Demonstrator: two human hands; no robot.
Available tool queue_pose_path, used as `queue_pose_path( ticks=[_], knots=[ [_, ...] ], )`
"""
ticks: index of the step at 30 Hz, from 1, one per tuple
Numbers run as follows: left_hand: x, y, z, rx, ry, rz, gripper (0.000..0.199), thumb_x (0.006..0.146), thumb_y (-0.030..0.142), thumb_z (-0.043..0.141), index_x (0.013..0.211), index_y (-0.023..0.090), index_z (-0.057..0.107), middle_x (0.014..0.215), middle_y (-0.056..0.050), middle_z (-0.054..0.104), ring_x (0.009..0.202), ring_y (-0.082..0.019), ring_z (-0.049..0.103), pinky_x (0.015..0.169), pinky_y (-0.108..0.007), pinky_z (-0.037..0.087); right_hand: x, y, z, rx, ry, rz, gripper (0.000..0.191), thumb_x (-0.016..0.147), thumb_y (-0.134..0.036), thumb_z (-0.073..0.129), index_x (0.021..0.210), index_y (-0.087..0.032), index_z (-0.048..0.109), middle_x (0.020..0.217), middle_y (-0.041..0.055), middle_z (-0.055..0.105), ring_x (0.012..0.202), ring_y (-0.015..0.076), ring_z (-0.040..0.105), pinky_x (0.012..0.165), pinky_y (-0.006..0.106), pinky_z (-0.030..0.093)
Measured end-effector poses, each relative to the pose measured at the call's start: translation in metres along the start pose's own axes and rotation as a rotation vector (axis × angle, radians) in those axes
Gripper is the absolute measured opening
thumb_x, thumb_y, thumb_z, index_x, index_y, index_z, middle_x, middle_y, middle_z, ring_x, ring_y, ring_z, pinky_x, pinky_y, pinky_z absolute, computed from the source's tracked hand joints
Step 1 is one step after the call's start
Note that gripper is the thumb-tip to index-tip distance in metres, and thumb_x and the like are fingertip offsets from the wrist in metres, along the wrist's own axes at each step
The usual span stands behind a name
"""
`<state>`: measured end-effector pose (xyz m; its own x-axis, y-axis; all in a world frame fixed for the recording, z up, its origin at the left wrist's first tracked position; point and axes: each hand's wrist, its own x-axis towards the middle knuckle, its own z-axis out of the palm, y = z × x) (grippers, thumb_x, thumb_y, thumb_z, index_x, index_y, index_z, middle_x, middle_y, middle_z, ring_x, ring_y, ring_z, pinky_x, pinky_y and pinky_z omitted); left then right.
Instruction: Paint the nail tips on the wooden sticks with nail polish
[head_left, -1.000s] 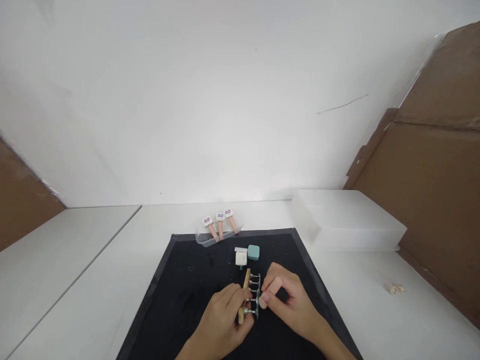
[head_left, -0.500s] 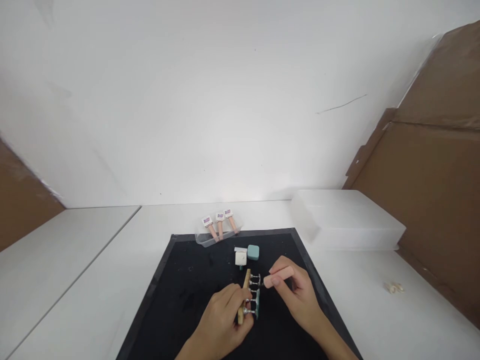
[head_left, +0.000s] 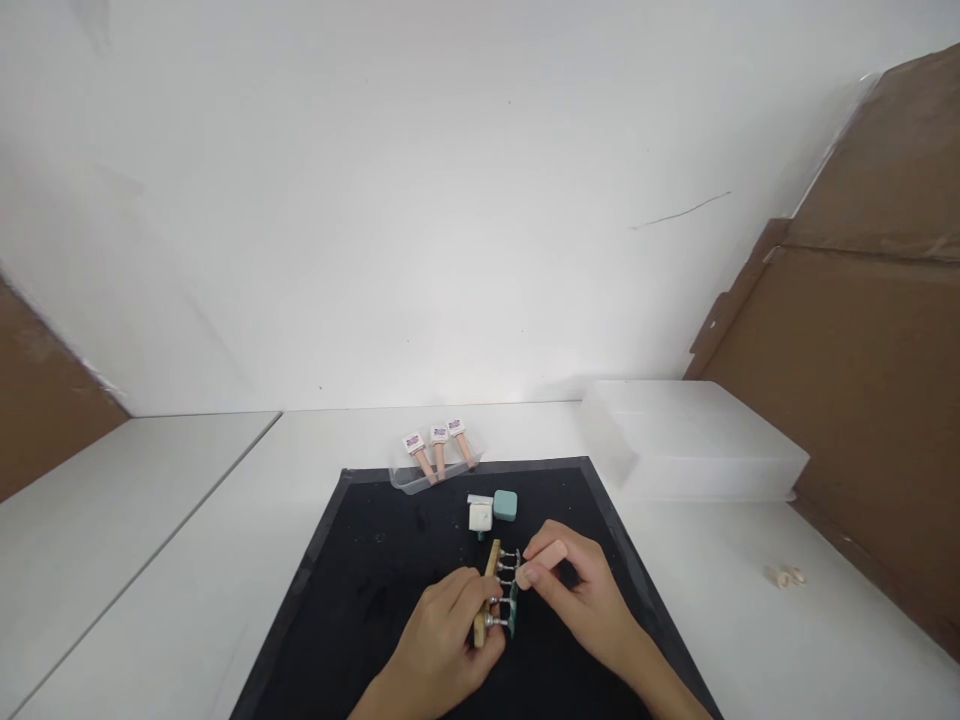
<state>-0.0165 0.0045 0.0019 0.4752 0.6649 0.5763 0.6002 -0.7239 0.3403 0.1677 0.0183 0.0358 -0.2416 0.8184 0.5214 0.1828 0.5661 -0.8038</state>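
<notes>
My left hand (head_left: 446, 630) grips the wooden bar (head_left: 493, 556) of a nail tip stand, its fingers wrapped round the middle. Several metal posts (head_left: 507, 567) point right from the bar, and dark green nail tips (head_left: 513, 610) sit on the nearer ones. Between the thumb and fingers of my right hand (head_left: 589, 595) is a nail polish brush by its pink cap handle (head_left: 544, 563). Its lower end is at the stand's posts; the bristles are hidden. Just beyond the stand are a white square bottle (head_left: 480, 517) and a teal square block (head_left: 505, 505).
Behind the black mat (head_left: 375, 560), three pink-capped nail polish bottles (head_left: 439, 450) lie in a clear tray (head_left: 411, 485). A translucent white box (head_left: 705, 450) stands at the back right. Small cream-coloured pieces (head_left: 785, 576) lie on the right. Cardboard (head_left: 862, 380) borders the right side.
My right hand has moved left and the pink-handled brush is now closer against the stand's posts. My left hand and the stand have barely moved.
</notes>
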Motion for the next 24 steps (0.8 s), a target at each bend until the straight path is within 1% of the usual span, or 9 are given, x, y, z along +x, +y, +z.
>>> queue_pose_path(
  ticks=[3,5,8,10,11,13,16,19,24],
  knots=[
    [0.000,0.001,-0.001,-0.088,0.027,-0.066,0.025,0.064,0.002,0.049,0.083,0.018,0.055,0.060,0.001,0.053,0.052,-0.011,0.049,0.051,-0.020,0.037,-0.001,0.002,0.001,0.034,0.077,0.003,0.018,0.085,-0.022,0.057,0.068,-0.019,0.060,0.070,0.0012,0.058,0.063,0.0147,0.054,0.056,0.025,0.041],
    [0.002,0.001,-0.002,-0.201,0.037,-0.161,0.023,0.063,0.003,0.049,0.079,0.018,0.057,0.059,0.002,0.053,0.051,-0.010,0.048,0.050,-0.020,0.036,-0.001,0.005,0.001,0.079,0.133,0.009,0.016,0.086,-0.023,0.058,0.070,-0.021,0.062,0.075,0.0013,0.061,0.068,0.0152,0.057,0.059,0.025,0.043],
    [0.007,0.004,-0.005,-0.507,-0.009,-0.425,0.014,0.062,0.008,0.050,0.070,0.018,0.056,0.056,0.003,0.051,0.047,-0.010,0.050,0.048,-0.020,0.036,-0.002,0.010,-0.003,0.197,0.190,0.063,0.015,0.086,-0.026,0.059,0.073,-0.023,0.066,0.081,0.0011,0.064,0.072,0.0150,0.059,0.062,0.024,0.046],
    [0.011,0.007,-0.006,-0.808,-0.057,-0.639,0.005,0.063,0.015,0.053,0.067,0.018,0.054,0.053,0.005,0.047,0.041,-0.009,0.048,0.043,-0.021,0.037,-0.003,0.012,-0.007,0.309,0.205,0.120,0.016,0.085,-0.029,0.060,0.072,-0.023,0.068,0.086,0.0015,0.064,0.070,0.0142,0.060,0.062,0.024,0.048],
    [0.013,0.008,-0.006,-0.969,-0.065,-0.732,0.003,0.063,0.019,0.054,0.066,0.019,0.053,0.050,0.007,0.043,0.037,-0.008,0.043,0.041,-0.021,0.037,-0.003,0.012,-0.009,0.364,0.203,0.145,0.016,0.085,-0.030,0.061,0.073,-0.023,0.068,0.089,0.0018,0.064,0.068,0.0137,0.060,0.062,0.024,0.049],
    [0.016,0.011,-0.007,-1.251,-0.058,-0.875,0.009,0.062,0.025,0.058,0.064,0.019,0.052,0.043,0.010,0.036,0.033,-0.005,0.031,0.037,-0.021,0.038,-0.003,0.010,-0.012,0.440,0.179,0.175,0.015,0.085,-0.032,0.061,0.076,-0.024,0.069,0.092,0.0024,0.065,0.067,0.0133,0.061,0.064,0.025,0.050],
    [0.017,0.012,-0.005,-1.518,-0.054,-1.042,0.013,0.060,0.025,0.062,0.066,0.018,0.054,0.036,0.012,0.031,0.033,-0.004,0.019,0.033,-0.019,0.038,-0.002,0.004,-0.016,0.432,0.075,0.179,0.013,0.086,-0.032,0.059,0.088,-0.025,0.069,0.084,0.0025,0.065,0.070,0.0155,0.061,0.069,0.028,0.049],
    [0.015,0.008,-0.002,-1.703,-0.102,-1.188,0.012,0.058,0.022,0.064,0.065,0.016,0.056,0.036,0.012,0.033,0.032,-0.002,0.017,0.030,-0.014,0.031,-0.002,-0.002,-0.015,0.340,-0.032,0.149,0.014,0.086,-0.031,0.058,0.092,-0.023,0.068,0.081,0.0038,0.064,0.076,0.0186,0.060,0.069,0.029,0.046],
    [0.013,-0.002,0.002,-1.946,-0.166,-1.432,0.007,0.058,0.015,0.061,0.060,0.011,0.055,0.036,0.012,0.030,0.030,0.002,0.017,0.029,-0.008,0.019,0.000,-0.007,-0.009,0.218,-0.068,-0.019,0.014,0.086,-0.028,0.055,0.089,-0.020,0.066,0.077,0.0052,0.062,0.071,0.0195,0.056,0.065,0.032,0.044]
  ],
)
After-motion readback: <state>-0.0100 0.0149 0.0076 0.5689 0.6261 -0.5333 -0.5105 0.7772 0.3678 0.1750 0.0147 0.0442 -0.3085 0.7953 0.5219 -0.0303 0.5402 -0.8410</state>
